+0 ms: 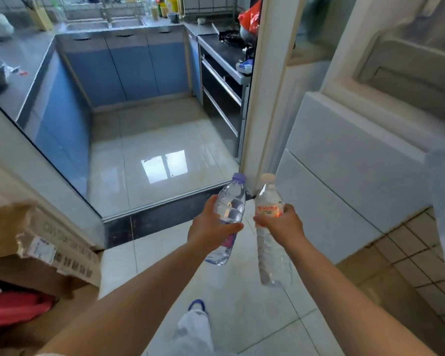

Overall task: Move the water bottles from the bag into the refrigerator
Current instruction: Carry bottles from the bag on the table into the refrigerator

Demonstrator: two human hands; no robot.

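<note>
Two bottles on the way to the fridge

Two hands full: left hand [211,227] wrapped around the purple-capped bottle [229,214], right hand [280,223] gripping the white-capped bottle [270,235], both carried upright. Refrigerator [344,155] sits just right. I'd turn right, minding the door frame [262,98]. Cardboard box [36,247] lies left.

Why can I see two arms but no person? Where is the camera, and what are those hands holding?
The camera sits on the person's head and looks down, so you see only their arms and a foot. The left hand holds a water bottle with a purple cap. The right hand holds a water bottle with a white cap and a red label. They stand on a tiled floor at a kitchen doorway. A big white refrigerator is on the right, a cardboard box on the left.
</note>
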